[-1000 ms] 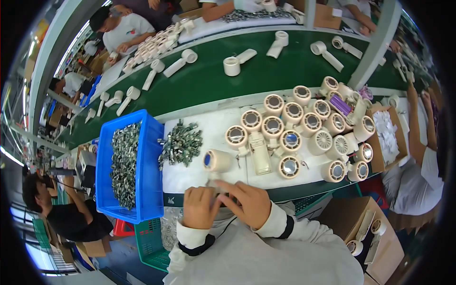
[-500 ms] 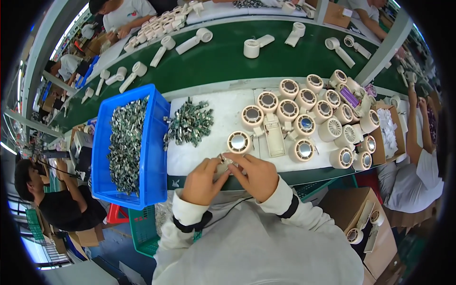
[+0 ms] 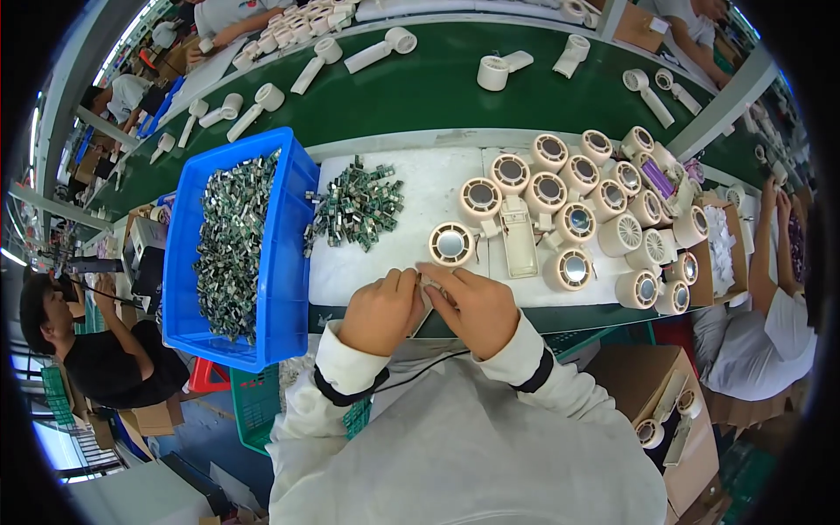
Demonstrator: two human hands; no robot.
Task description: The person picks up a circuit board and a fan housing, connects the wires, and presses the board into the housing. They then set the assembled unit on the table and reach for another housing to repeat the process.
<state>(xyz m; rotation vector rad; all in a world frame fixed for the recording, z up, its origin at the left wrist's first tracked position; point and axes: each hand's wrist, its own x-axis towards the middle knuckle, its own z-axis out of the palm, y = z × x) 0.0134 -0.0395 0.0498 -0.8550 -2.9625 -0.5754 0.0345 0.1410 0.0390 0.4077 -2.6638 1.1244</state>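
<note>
At the near edge of the white mat (image 3: 437, 175), my left hand (image 3: 382, 311) and my right hand (image 3: 475, 308) meet, fingertips pinched together. Between them shows a sliver of a pale part (image 3: 425, 317); the fingers hide most of it, and its kind cannot be told. Just beyond my fingertips a cream handheld fan's round head (image 3: 451, 244) lies with its silver disc facing up. To the left is a loose pile of small green circuit boards (image 3: 357, 206). An open fan handle (image 3: 519, 238) and several more cream fans (image 3: 547, 192) crowd the mat on the right.
A blue bin (image 3: 293, 254) full of circuit boards stands left of the pile. Beyond the mat a green conveyor belt (image 3: 394, 101) carries several fans. At the right are a cardboard box (image 3: 733, 254) of white pieces and a seated person (image 3: 757, 341). Another person (image 3: 114, 359) is at far left.
The head view has shifted slightly, so the mat and its fans appear higher and farther right. My fingers have closed in tighter, covering more of the pale part.
</note>
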